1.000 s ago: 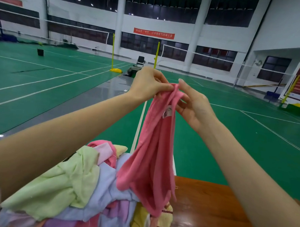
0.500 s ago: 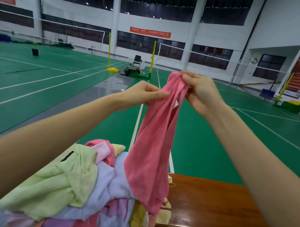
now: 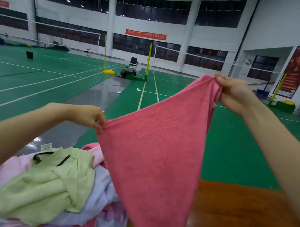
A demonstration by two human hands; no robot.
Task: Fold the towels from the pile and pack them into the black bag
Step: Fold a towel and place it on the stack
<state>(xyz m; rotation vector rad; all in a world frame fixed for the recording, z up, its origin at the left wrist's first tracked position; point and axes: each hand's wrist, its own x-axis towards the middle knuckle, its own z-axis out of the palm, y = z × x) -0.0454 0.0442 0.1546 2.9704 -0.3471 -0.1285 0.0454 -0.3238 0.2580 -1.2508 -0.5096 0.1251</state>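
1. Left hand (image 3: 86, 116) at 9 o'clock, fingertips pinching the lower corner of the pink towel (image 3: 156, 151)
2. Right hand (image 3: 234, 94) at 2 o'clock, higher, fingers curled round the bunched upper corner
3. Towel spread in the air between the hands, bottom edge hanging to 6 o'clock
4. Towel pile (image 3: 45, 185) at 7 o'clock, light green one on top
5. Wooden bench (image 3: 236, 215) at 5 o'clock, behind the hanging towel

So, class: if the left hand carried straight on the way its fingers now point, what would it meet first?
The left hand points rightward, its fingers pinching a corner of the pink towel. Going straight on, it would push into that towel's spread cloth first. Beyond it, depth is hard to judge.
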